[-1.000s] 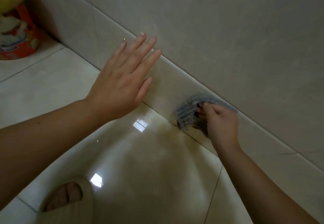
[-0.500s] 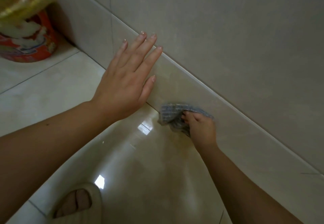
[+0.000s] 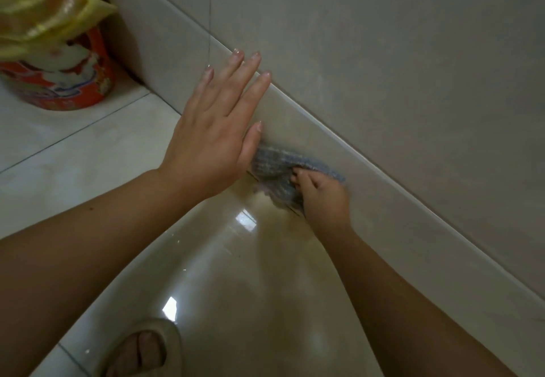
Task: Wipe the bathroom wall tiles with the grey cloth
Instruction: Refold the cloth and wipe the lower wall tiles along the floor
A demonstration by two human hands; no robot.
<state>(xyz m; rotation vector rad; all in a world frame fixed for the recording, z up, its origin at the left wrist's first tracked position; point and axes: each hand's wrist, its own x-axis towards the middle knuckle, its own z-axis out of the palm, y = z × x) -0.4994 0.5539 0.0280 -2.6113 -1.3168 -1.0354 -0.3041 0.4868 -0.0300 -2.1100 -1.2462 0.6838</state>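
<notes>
Beige wall tiles [image 3: 398, 67] fill twelve to four o'clock, with glossy floor [image 3: 88, 155] below. Left hand [image 3: 215, 135] lies spread flat on the lowest tile, near centre. Right hand [image 3: 324, 202], at its four o'clock, grips the bunched cloth [image 3: 274, 167], which has slid toward ten o'clock along that tile and now seems, through blur, to touch the left thumb. That stretch looks wiped; the stroke must likely reverse.

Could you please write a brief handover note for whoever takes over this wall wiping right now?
Left hand: flat on the bottom wall tile, fingers straight.
Right hand: grips the grey cloth, pressed to the same tile at the floor joint, beside the left thumb.
Done: wiped area cannot be told from this view.
Left: probably continue along the bottom row, then the large tiles above.
</notes>
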